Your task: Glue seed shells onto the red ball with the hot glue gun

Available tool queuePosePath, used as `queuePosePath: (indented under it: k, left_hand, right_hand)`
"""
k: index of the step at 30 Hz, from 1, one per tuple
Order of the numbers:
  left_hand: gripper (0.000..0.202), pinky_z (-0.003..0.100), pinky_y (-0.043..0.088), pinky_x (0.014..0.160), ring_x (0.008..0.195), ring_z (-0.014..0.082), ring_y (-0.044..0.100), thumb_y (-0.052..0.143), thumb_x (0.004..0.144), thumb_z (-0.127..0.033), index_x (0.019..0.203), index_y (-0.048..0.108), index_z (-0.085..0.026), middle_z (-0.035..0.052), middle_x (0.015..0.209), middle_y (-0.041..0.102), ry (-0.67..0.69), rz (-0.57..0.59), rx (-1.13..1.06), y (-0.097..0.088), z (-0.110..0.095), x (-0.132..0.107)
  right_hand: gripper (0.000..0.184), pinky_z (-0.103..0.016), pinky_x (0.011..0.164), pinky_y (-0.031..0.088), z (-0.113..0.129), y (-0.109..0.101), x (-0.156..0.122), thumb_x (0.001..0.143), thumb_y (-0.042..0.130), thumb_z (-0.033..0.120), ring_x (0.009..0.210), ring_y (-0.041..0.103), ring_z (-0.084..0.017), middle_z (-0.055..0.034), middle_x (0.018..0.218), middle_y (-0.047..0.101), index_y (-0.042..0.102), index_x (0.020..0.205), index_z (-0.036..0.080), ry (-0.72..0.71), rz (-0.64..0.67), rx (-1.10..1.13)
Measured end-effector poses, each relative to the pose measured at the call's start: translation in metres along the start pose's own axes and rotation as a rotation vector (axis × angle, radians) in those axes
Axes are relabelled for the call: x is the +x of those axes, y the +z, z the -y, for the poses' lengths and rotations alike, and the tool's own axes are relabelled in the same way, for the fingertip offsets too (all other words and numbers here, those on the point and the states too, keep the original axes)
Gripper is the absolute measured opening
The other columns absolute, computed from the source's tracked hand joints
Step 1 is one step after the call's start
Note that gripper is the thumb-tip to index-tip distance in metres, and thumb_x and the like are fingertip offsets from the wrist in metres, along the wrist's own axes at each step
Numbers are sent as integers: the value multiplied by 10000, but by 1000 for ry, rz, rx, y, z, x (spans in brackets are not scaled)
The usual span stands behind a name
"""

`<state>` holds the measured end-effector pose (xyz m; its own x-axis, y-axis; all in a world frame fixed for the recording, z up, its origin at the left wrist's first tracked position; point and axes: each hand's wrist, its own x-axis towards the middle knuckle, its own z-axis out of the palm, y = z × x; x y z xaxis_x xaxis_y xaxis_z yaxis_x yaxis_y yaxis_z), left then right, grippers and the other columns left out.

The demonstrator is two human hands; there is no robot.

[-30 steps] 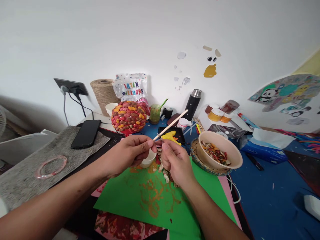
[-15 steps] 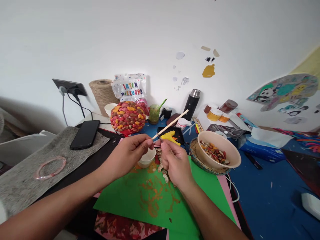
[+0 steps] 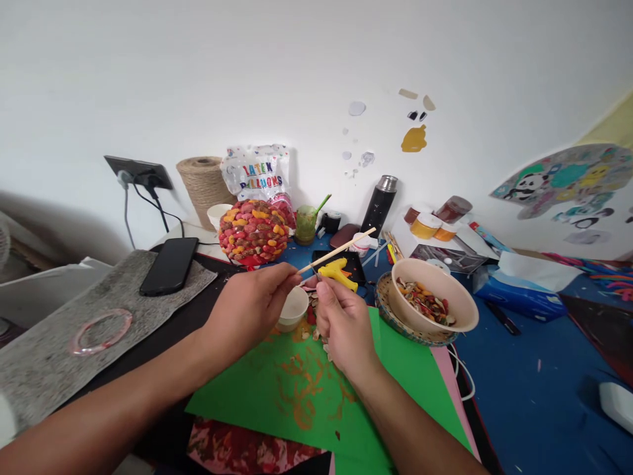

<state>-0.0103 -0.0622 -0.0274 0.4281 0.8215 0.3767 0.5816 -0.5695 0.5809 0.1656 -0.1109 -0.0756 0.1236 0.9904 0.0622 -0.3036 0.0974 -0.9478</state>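
Note:
My left hand (image 3: 252, 307) pinches the near end of a thin wooden stick (image 3: 341, 249) that slants up to the right. My right hand (image 3: 343, 323) is closed beside it, fingertips meeting the left hand's at the stick's near end; what it pinches is too small to make out. Both hands hover over a green paper sheet (image 3: 306, 389) smeared with orange-brown paint. A small white cup (image 3: 293, 307) and several loose shells (image 3: 316, 313) lie just under the hands. A yellow glue gun (image 3: 339, 272) rests behind them.
A tan bowl of coloured shells (image 3: 432, 303) sits on a woven tray to the right. A shell-covered ball (image 3: 253, 232), twine roll (image 3: 204, 179), balloon packet (image 3: 257, 173), black flask (image 3: 380, 204), paint jars (image 3: 428, 225) stand at the back. A phone (image 3: 171, 265) lies left; tissue box (image 3: 519, 290) right.
The stick's far end has dipped a little, so it lies flatter. Both hands stay together in nearly the same place.

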Motion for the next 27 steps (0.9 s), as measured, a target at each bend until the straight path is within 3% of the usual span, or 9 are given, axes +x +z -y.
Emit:
queuePosePath:
  k: [4,8,12,16,19,23,27]
  left_hand:
    - [427,222,303,495,513,117,408,595,1024,-551,841,699,-180,-30,604,504,-254,256,-533,-12,-9,5]
    - [514,176,176,395,454,62,187,834,856,-652,800,672,-168,-107,548,299,-518,489,-1066,-14,-6,7]
    - [505,142,93,332,411,22,91,977,763,-552,760,648,-169,-129,524,274,-678,691,-1365,-15,6,8]
    - [488,130,83,305,372,3,82,986,773,-507,743,638,-166,-119,497,329,-711,843,-1455,-17,18,11]
    - [475,124,106,311,385,8,97,971,791,-516,777,656,-160,-116,508,345,-708,812,-1426,-15,15,11]
    - [483,119,172,352,454,36,140,902,858,-579,851,664,-160,-110,557,349,-620,539,-1291,-7,-1,6]
    - [564,143,224,384,471,51,203,846,876,-673,784,570,-191,-98,575,370,-495,419,-1146,-4,-10,4]
  right_hand:
    - [538,-196,406,222,4,-1,-2,956,756,705,434,212,-60,129,511,346,815,1050,178,-16,61,-8]
    - [516,-200,420,233,7,-2,-3,972,754,682,446,218,-64,122,517,355,831,1069,182,-36,111,-11]
    - [510,-208,425,246,9,-5,-4,962,774,677,450,232,-67,116,528,365,840,1075,184,-38,150,3]
    - [485,-212,433,234,8,-8,-4,962,789,658,456,244,-66,108,547,381,840,1072,188,-26,198,15]
    - [473,-213,427,200,7,-10,-1,964,791,649,450,226,-65,115,532,366,829,1055,186,-3,200,37]
    - [481,-208,416,194,6,-11,3,925,827,659,431,214,-60,135,501,329,807,987,183,5,137,69]
    - [510,-207,413,207,9,-9,2,909,829,682,421,223,-59,138,495,341,797,987,179,3,118,54]
